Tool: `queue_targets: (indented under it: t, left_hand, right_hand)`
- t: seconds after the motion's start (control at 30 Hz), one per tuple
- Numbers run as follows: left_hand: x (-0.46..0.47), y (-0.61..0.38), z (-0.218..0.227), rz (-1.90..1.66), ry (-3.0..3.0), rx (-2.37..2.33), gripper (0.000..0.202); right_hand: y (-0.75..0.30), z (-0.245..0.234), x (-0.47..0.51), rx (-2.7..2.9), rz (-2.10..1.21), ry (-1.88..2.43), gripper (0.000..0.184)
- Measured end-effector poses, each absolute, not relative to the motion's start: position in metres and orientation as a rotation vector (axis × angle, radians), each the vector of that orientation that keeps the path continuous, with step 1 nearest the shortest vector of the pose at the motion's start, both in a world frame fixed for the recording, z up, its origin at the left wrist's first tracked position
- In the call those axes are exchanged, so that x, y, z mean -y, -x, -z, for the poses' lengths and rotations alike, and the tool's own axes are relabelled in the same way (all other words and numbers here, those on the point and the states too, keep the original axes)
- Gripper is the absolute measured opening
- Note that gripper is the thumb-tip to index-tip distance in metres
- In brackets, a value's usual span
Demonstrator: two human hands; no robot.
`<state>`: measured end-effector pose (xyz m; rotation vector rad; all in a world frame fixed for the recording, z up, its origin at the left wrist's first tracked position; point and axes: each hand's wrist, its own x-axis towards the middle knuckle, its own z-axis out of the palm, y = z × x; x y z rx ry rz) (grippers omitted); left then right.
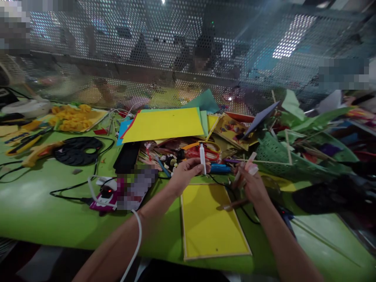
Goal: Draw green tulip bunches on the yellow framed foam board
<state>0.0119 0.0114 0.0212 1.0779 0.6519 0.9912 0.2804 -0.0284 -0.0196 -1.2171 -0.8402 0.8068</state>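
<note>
Here, right by the near edge of the table, a yellow panel lies flat, and its pale edging already runs along the sides, so that part looks done! Its face bears only a small dark mark towards the near edge; no decoration sits on it yet. Just beyond its far end, the left hand has its fingers pinched on a white tube, narrow end up. Over to the right, the right hand curls its fingers around a pale object, too blurred to name, and no glue shows on the panel. Towards the table's far edge, a yellow sheet tops a pile of coloured paper, while near the left edge a glue gun lies next to a black disc, both untouched
</note>
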Motion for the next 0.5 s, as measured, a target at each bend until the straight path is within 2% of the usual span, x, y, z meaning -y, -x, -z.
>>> queue_targets:
  t: [0.17,0.33,0.5]
  left_hand:
    - [-0.015,-0.01,-0.02,-0.987,-1.081,-0.695,0.055]
    - [-0.023,-0.008,-0.015,-0.956,-1.088,-0.746,0.054]
    - [-0.028,-0.005,-0.014,-0.955,-1.111,-0.811,0.051]
  right_hand:
    - [-0.289,0.015,0.025,0.662,-0.857,1.113,0.048]
    - [-0.294,0.012,0.026,0.59,-0.896,1.061,0.037]
    - [-0.292,0.01,0.028,0.626,-0.922,1.045,0.034]
